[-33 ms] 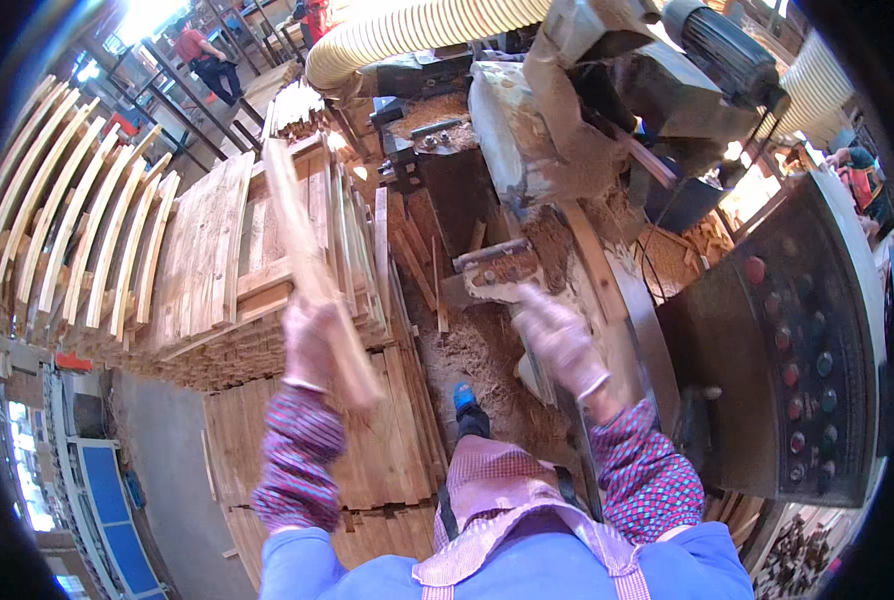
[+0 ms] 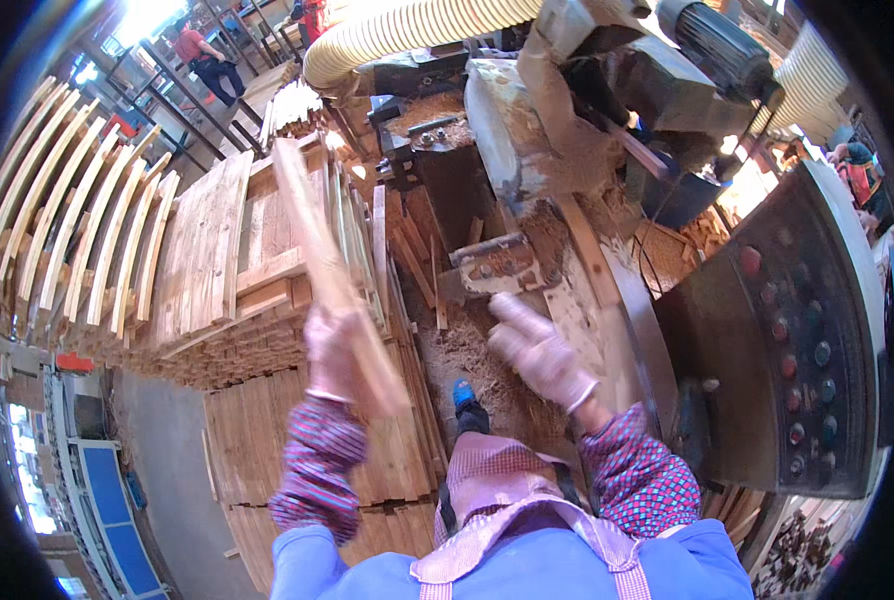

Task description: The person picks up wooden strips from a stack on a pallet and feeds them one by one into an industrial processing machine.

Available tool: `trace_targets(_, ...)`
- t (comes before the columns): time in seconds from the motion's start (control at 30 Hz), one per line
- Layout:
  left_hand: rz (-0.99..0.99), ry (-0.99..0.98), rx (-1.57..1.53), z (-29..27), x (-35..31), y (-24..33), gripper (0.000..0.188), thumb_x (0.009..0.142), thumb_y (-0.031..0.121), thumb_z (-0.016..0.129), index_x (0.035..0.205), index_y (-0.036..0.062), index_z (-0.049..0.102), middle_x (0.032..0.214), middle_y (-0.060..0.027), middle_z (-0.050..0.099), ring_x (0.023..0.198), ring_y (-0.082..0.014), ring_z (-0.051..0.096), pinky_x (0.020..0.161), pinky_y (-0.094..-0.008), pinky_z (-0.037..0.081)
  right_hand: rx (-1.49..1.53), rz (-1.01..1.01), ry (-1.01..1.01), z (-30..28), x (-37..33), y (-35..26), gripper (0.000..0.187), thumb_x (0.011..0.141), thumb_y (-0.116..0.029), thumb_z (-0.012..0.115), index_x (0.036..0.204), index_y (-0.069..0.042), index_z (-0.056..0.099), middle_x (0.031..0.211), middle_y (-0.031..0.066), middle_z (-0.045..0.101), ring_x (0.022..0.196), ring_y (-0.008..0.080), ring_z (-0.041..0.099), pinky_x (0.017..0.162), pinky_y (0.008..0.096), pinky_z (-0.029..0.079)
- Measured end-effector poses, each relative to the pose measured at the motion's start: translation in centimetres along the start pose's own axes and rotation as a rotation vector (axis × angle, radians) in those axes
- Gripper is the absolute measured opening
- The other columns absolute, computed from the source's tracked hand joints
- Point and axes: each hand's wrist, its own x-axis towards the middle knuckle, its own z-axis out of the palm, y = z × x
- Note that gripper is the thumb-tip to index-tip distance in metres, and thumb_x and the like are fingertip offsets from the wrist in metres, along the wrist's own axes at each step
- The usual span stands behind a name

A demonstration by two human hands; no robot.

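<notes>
My left hand point(image 2: 333, 350), in a pale glove, is closed round a long wooden board point(image 2: 312, 235). The board tilts from the top of the timber stack down toward my front, and its near end is smeared by motion. My right hand point(image 2: 542, 350), gloved too, hangs over the near end of the woodworking machine's bed, fingers stretched out and holding nothing. Just beyond its fingertips is a metal block point(image 2: 497, 265) dusted with sawdust. Another strip of wood point(image 2: 587, 250) lies on the machine bed point(image 2: 612, 345), right of that hand.
Stacked planks point(image 2: 202, 250) rise at the left, with a lower stack point(image 2: 277, 430) nearer me. A control panel point(image 2: 782, 340) with coloured buttons stands at the right. A ribbed hose point(image 2: 417, 40) crosses the top. A person point(image 2: 207, 60) is far off at the upper left.
My left hand has moved right with the board, whose near end swings right too. My right hand has shifted left and slightly nearer me, fingers still stretched out.
</notes>
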Motion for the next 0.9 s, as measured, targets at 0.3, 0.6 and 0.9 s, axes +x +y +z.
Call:
trace_targets(0.3,-0.309,-0.087,-0.182,15.9,-14.9,-10.6,0.042,0.095,0.035,0.066,0.123,0.0053,0.055,0.101,-0.0024,0.063,0.090,-0.0124,0.062,0.071,-0.0277,0.056,-0.565,0.178,0.028,-3.7,-20.9,-3.8,0.089,0.082,-0.026,0.071,0.151,0.005,0.022,0.142,0.0351,0.041,0.128,0.0438,0.049,0.104,0.0419,0.045)
trace_targets(0.6,-0.315,-0.105,-0.225,14.4,-14.6,-11.9,0.036,0.095,0.020,0.067,0.123,0.0038,0.054,0.103,-0.0032,0.060,0.088,-0.0123,0.064,0.072,-0.0300,0.060,-1.260,0.207,0.120,-9.4,-26.8,3.8,0.061,0.090,-0.020,0.055,0.144,0.004,0.040,0.147,0.0303,0.039,0.134,0.0484,0.039,0.114,0.0577,0.027)
trace_targets(0.9,-0.198,-0.114,-0.259,15.9,-12.8,-12.0,0.049,0.096,0.021,0.064,0.138,0.0040,0.045,0.113,-0.0036,0.059,0.096,-0.0125,0.062,0.080,-0.0291,0.057,-0.990,-0.042,0.276,-13.3,-0.2,8.9,0.047,0.095,-0.018,0.051,0.139,-0.003,0.048,0.136,0.0205,0.051,0.124,0.0356,0.050,0.105,0.0474,0.040)
